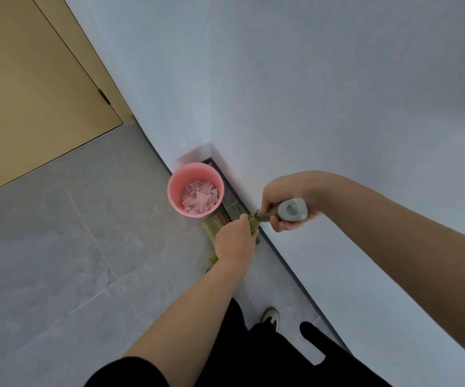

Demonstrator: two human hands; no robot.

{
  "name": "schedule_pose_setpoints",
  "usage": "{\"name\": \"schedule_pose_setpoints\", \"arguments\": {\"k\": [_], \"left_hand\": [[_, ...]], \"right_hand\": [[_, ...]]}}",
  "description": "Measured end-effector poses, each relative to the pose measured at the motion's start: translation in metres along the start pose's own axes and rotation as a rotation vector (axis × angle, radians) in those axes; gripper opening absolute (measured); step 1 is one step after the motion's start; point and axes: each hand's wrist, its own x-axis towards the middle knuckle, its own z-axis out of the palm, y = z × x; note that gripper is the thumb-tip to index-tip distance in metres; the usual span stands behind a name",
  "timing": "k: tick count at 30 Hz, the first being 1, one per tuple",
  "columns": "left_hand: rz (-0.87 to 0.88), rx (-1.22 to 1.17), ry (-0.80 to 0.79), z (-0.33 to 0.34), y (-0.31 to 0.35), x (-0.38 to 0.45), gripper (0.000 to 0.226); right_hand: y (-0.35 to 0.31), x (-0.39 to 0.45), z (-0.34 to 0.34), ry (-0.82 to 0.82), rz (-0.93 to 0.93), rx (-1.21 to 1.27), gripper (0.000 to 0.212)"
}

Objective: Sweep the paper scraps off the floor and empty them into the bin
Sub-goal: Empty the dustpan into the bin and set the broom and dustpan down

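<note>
A pink round bin [174, 188] stands in the corner where two white walls meet, with several pale paper scraps [199, 197] lying inside it. Right beside the bin, against the wall, a green dustpan [211, 226] sits on the grey floor, mostly hidden under my hands. My right hand [284, 199] grips a grey handle [291, 210] seen end-on. My left hand [235, 241] reaches down just left of it and its fingers hold the green part where the handle meets the dustpan set. No scraps show on the floor.
White walls close in on the right and behind the bin, with a dark skirting strip [287, 263] along the floor. A tan door [30, 93] is at the left. Grey floor tiles [72, 247] spread out to the left. My shoe [271, 317] and dark trousers are below.
</note>
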Motion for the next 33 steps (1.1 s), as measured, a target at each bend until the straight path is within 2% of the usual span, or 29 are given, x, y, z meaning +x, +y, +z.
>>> {"name": "schedule_pose_setpoints", "arguments": {"k": [11, 17, 21, 28, 33], "left_hand": [[-0.064, -0.095, 0.005, 0.010, -0.005, 0.000, 0.026], [-0.055, -0.096, -0.075, 0.009, -0.009, 0.001, 0.025], [-0.037, -0.096, -0.098, 0.009, -0.021, -0.001, 0.024], [-0.009, -0.055, -0.008, 0.001, -0.042, -0.016, 0.024], [-0.022, -0.090, 0.002, 0.002, -0.050, -0.022, 0.022]], "right_hand": [[-0.003, 0.023, 0.011, 0.049, 0.017, -0.036, 0.012], [-0.004, 0.041, 0.022, 0.068, 0.040, -0.090, 0.017], [-0.008, 0.050, 0.030, 0.042, 0.052, -0.095, 0.012], [-0.016, 0.052, 0.050, 0.002, -0.017, -0.058, 0.015], [-0.014, 0.056, 0.061, -0.002, 0.016, -0.023, 0.012]]}}
